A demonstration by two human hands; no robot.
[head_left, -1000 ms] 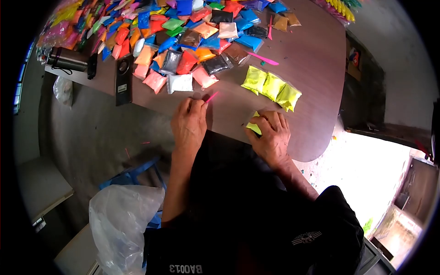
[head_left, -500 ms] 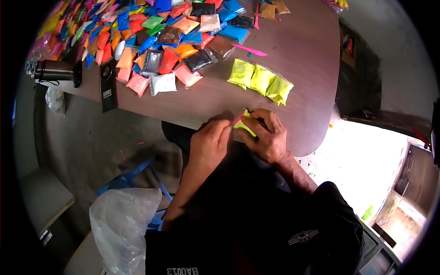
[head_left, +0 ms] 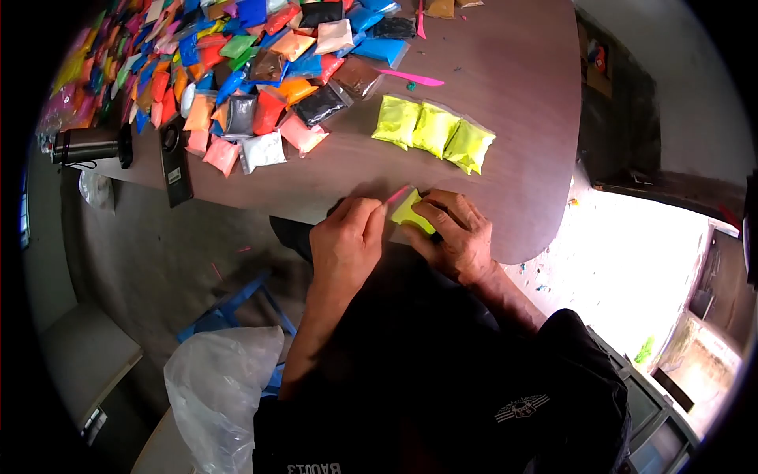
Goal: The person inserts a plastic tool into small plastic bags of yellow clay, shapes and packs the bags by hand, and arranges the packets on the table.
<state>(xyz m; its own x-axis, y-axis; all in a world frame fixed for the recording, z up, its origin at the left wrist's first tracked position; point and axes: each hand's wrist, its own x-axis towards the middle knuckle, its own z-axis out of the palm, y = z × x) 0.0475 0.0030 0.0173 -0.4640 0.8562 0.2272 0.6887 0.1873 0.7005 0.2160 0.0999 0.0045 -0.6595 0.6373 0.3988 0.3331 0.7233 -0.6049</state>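
Both hands are together at the table's near edge, around a small clear plastic packet with bright yellow, clay-like filling (head_left: 412,213). My right hand (head_left: 458,233) grips its filled side, thumb below and fingers on top. My left hand (head_left: 346,241) is closed, its fingertips pinched at the packet's clear left edge. A narrow pink strip (head_left: 398,193) runs from those fingertips along the packet's top edge; I cannot tell whether it is a tool or part of the bag. Just beyond lie three filled yellow packets (head_left: 434,130) side by side.
A large heap of coloured packets (head_left: 268,110) covers the table's far left. A pink plastic knife (head_left: 414,78) and a second pink tool (head_left: 421,20) lie beyond the yellow packets. A metal flask (head_left: 91,146) lies at the left edge. A clear plastic bag (head_left: 221,395) hangs by a blue stool (head_left: 237,304).
The packet is turned so more of its clear left part shows. My left hand has shifted slightly left, away from my right hand. The view has moved a little.
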